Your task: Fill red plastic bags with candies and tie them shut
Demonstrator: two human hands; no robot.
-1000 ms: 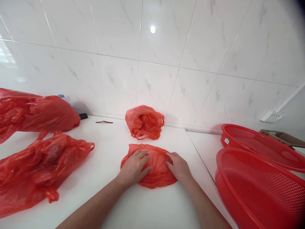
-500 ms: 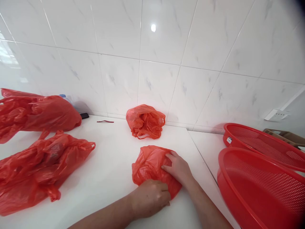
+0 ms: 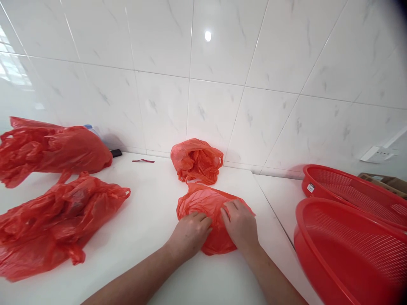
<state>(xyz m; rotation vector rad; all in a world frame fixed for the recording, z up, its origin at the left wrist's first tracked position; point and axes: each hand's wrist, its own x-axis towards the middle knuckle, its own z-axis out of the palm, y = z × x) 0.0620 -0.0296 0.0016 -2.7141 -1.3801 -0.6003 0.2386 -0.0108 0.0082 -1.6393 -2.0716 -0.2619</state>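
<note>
Head view, near red bag [image 3: 206, 197]: lay crumpled on the table, in front of the rear bag, partly covered by both hands.
Left hand [image 3: 190, 233]: touched the bag with fingers curled narrow; could not tell whether pinching film.
Right hand [image 3: 242, 222]: touched its right part with bent fingers, narrowly spaced; could not tell any pinch.
White table [image 3: 152, 190]: met the marbled tile wall [image 3: 159, 106]; showed a seam at right.
Sticker [image 3: 310, 187]: clung to the rear basket [image 3: 307, 176], too small to read.
Rear bag [image 3: 197, 159]: sat near the wall.
Left bags [image 3: 73, 212]: lay bulky, partly hiding a blue-capped item [image 3: 89, 126].
Dark flat item [image 3: 116, 152], red strip [image 3: 143, 160]: lay near the wall.
Front basket [image 3: 300, 212]: partly blocked the rear basket.
Socket strip [image 3: 378, 155]: showed above the baskets.
</note>
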